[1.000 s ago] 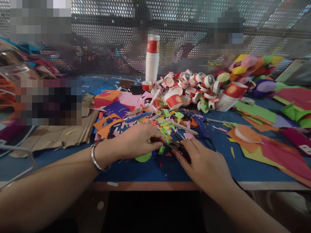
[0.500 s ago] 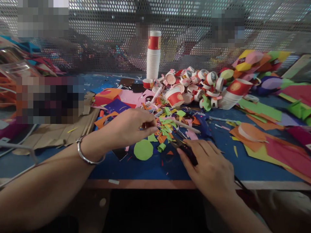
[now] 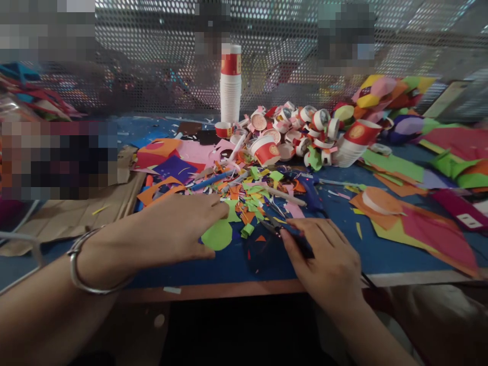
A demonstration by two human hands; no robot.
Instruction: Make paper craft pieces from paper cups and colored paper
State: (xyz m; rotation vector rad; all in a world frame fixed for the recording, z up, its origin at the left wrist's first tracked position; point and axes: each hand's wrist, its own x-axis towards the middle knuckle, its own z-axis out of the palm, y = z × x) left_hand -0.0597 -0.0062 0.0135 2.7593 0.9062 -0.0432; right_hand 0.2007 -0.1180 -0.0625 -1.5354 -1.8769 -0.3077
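My left hand (image 3: 171, 229), a bangle at its wrist, is open over the table, its thumb and fingers apart. Just beyond its fingers, and partly covered by them, lies a light green paper circle (image 3: 216, 237). My right hand (image 3: 330, 259) is closed around a pair of dark scissors (image 3: 272, 223), their blades pointing left toward the scraps. Between and beyond the hands spreads a heap of small cut paper scraps (image 3: 251, 203) in green, orange, pink and other colours.
A tall stack of paper cups (image 3: 231, 96) stands at the back, beside a pile of cut cup pieces (image 3: 292, 127). More cups (image 3: 353, 145) lean to the right. Coloured paper sheets (image 3: 430, 231) lie at right, flattened cardboard (image 3: 84, 211) at left. A perforated metal screen (image 3: 152, 76) rises behind.
My left hand has moved left and nearer, its fingers parting, and now covers part of the green circle. My right hand still grips the scissors. The view has shifted slightly right.
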